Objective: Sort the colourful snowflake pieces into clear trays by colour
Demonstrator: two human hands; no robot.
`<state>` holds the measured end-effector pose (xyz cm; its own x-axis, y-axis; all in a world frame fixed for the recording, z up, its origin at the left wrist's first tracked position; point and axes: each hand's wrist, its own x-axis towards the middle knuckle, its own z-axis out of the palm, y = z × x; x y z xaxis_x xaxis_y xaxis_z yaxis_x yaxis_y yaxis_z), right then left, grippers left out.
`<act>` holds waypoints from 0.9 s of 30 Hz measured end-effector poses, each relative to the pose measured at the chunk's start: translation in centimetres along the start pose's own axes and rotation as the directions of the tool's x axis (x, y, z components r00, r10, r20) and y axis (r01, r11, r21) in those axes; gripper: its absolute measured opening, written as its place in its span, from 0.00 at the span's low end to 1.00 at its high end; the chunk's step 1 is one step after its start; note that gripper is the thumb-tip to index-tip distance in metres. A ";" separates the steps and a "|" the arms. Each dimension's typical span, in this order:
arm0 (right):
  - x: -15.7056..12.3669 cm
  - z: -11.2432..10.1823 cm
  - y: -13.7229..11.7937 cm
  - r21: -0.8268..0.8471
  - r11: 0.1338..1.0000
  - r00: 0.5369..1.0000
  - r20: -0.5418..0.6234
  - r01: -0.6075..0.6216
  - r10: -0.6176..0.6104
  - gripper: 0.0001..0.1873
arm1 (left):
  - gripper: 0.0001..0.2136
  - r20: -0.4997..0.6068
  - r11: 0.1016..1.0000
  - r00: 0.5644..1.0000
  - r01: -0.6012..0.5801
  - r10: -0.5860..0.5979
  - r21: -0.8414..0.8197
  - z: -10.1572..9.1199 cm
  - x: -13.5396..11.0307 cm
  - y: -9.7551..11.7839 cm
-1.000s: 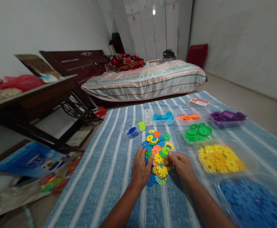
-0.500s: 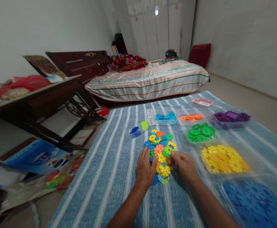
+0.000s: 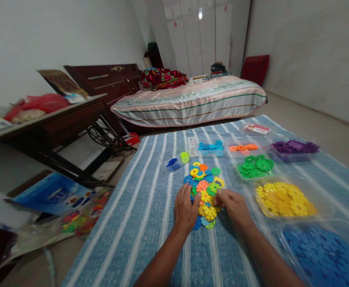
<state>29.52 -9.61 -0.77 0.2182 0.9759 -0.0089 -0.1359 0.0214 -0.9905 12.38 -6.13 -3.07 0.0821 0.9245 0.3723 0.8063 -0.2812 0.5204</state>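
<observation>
A loose pile of flower-shaped plastic discs [image 3: 209, 212] in mixed colours lies on the striped cloth between my hands. My left hand [image 3: 185, 208] rests along the pile's left side, fingers stretched out and thumb apart, holding nothing I can see. At the right edge, my right hand [image 3: 235, 206] has its fingers curled in and pinched among yellow and green discs; what it grips, if anything, is hidden. Sorted discs fill clear tubs to the right: a yellow tub [image 3: 322, 201], a green tub [image 3: 277, 169] and a blue tub [image 3: 290, 261].
Farther back stand containers with light blue discs [image 3: 210, 148], orange discs [image 3: 243, 148] and purple discs [image 3: 295, 147]. A small clear container with dark blue discs [image 3: 172, 163] and lime discs [image 3: 184, 156] sits left. Behind the striped cloth [image 3: 126, 223] is a bed [image 3: 189, 105].
The view has shifted slightly, so everything sits a little farther right. Both hands stay at the pile in nearly the same pose.
</observation>
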 end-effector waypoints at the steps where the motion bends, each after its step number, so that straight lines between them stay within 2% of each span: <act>1: 0.0 0.0 0.0 -0.001 1.000 1.000 0.003 -0.002 0.002 0.29 | 0.18 -0.002 1.000 1.000 0.004 -0.004 -0.002 0.0 0.0 0.0; 8: 0.0 0.0 -0.2 -0.015 1.000 1.000 0.012 -0.011 0.011 0.30 | 0.18 -0.021 0.999 1.000 0.018 -0.019 -0.042 0.1 0.1 -0.1; 15: -0.1 0.0 0.0 -0.023 1.000 1.000 0.007 0.000 0.000 0.29 | 0.18 -0.083 0.994 0.993 0.083 -0.089 -0.069 0.7 0.9 0.0; 19: -0.1 0.0 0.0 -0.030 1.000 1.000 0.008 0.007 -0.007 0.28 | 0.18 -0.058 0.994 0.992 0.107 -0.109 -0.032 0.8 1.4 0.5; 27: -0.2 0.0 -0.1 -0.047 0.999 1.000 -0.003 0.011 -0.011 0.29 | 0.17 -0.026 0.997 0.997 0.078 -0.077 0.020 0.5 1.6 1.0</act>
<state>29.45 -9.80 -0.63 0.2228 0.9749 0.0021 -0.0879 0.0222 -0.9959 13.59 -4.80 -2.32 0.0044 0.9365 0.3505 0.8217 -0.2031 0.5325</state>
